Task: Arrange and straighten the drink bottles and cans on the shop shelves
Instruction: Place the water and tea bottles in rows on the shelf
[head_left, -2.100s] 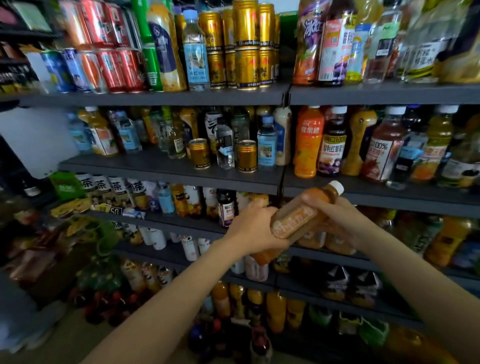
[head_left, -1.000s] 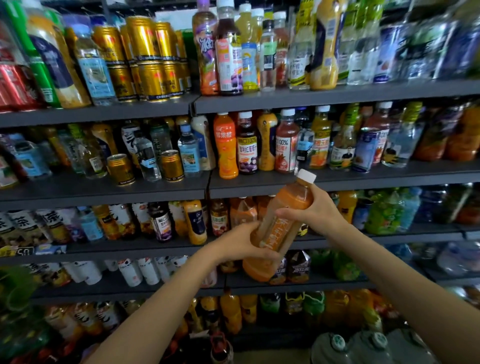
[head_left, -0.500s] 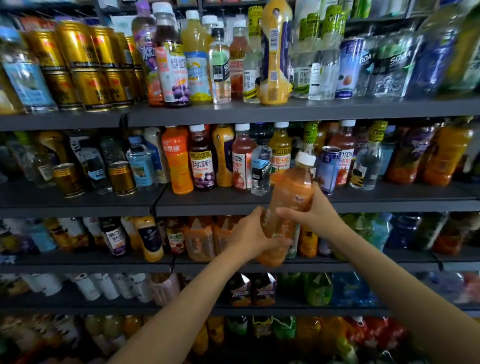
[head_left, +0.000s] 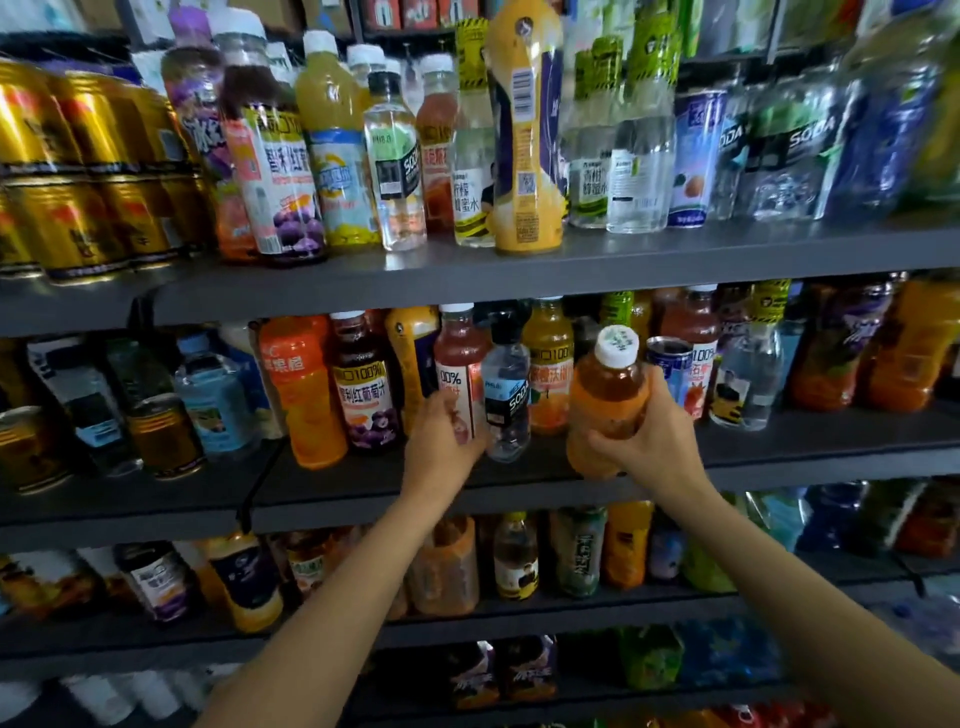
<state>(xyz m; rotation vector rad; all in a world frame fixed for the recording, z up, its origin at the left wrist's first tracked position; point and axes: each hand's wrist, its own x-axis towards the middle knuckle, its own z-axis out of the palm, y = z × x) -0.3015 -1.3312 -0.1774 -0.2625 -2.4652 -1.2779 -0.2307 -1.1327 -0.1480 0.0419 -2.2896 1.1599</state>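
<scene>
My right hand (head_left: 649, 441) grips an orange tea bottle with a white cap (head_left: 608, 384), held upright at the front edge of the middle shelf (head_left: 805, 452). My left hand (head_left: 441, 441) is curled round the lower part of a red juice bottle marked 100% (head_left: 460, 364) standing on that shelf. Between the two stands a clear soda bottle with a black label (head_left: 506, 400). Behind the tea bottle stand an orange juice bottle (head_left: 548, 364) and an open-topped blue can (head_left: 672, 364).
The upper shelf (head_left: 519, 270) carries gold cans (head_left: 78, 171) at the left, a tall yellow bottle (head_left: 527, 135) and clear soda bottles. More bottles fill the lower shelves (head_left: 519, 608). A grape juice bottle (head_left: 363, 384) and an orange bottle (head_left: 304, 389) stand left of my left hand.
My left hand has let go of the tea bottle and moved left onto the red juice bottle. My right hand alone has lifted the tea bottle up to the middle shelf; the view has moved closer.
</scene>
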